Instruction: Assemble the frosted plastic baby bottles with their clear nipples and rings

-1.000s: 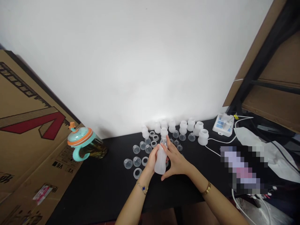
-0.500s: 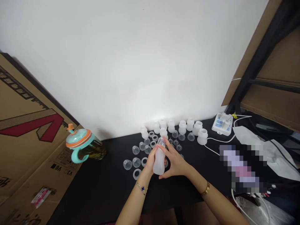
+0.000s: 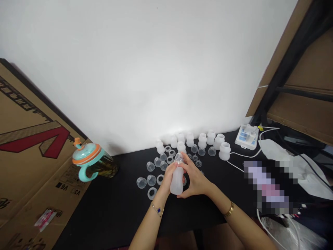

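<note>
A frosted white baby bottle (image 3: 176, 183) with a clear dome cap (image 3: 179, 158) on top is between my hands, tilted with its base towards me. My left hand (image 3: 168, 176) wraps round its left side, with fingertips showing beyond the right edge. My right hand (image 3: 195, 178) grips near the cap with thumb and fingers; its lowest finger reaches towards the base. Loose clear dome caps (image 3: 151, 180) and white screw rings (image 3: 152, 193) lie left of the bottle. Several clear teats (image 3: 198, 163) lie behind my right hand, partly hidden by it.
Open white bottles (image 3: 224, 151) stand along the wall (image 3: 156, 86). At left are a teal-lidded jug (image 3: 88, 154) and a cardboard box (image 3: 33, 139). A white power strip (image 3: 246, 137) with cables and a crumpled white sheet (image 3: 299, 170) lie on the right of the black table (image 3: 111, 208).
</note>
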`<move>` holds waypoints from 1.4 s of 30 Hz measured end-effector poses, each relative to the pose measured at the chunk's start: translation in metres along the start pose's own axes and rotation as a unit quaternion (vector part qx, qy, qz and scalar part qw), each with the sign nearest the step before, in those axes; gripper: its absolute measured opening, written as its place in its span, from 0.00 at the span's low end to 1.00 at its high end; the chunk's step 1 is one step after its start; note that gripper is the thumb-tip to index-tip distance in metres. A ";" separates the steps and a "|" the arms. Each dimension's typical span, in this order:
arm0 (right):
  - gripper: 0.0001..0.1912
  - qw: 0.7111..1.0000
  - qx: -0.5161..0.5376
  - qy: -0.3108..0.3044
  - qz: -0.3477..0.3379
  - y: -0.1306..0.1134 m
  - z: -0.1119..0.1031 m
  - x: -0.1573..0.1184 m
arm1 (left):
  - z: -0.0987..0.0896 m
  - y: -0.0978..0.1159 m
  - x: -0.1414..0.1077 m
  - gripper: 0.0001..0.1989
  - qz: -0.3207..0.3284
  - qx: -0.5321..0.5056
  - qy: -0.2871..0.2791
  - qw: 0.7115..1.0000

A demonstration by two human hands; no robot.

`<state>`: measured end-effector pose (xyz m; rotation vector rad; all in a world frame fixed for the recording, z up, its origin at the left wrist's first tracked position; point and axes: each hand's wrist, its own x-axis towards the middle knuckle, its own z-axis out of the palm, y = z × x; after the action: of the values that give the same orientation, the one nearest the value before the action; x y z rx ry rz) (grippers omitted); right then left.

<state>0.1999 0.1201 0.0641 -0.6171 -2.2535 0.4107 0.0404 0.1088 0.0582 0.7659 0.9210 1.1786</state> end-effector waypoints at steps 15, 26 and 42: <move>0.56 0.999 -0.030 -0.003 0.012 0.002 0.004 -0.003 | -0.002 0.003 -0.001 0.25 -0.006 0.006 0.003 1.000; 0.77 0.997 -0.074 -0.011 0.002 0.002 0.013 -0.003 | 0.000 0.014 -0.004 0.22 -0.027 0.044 0.001 0.999; 0.70 0.992 -0.116 0.021 -0.044 -0.001 0.014 -0.003 | -0.002 0.017 -0.009 0.24 -0.046 0.076 -0.016 0.996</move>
<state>0.1911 0.1166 0.0539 -0.6354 -2.2953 0.0914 0.0307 0.1042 0.0740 0.8542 1.0168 1.0207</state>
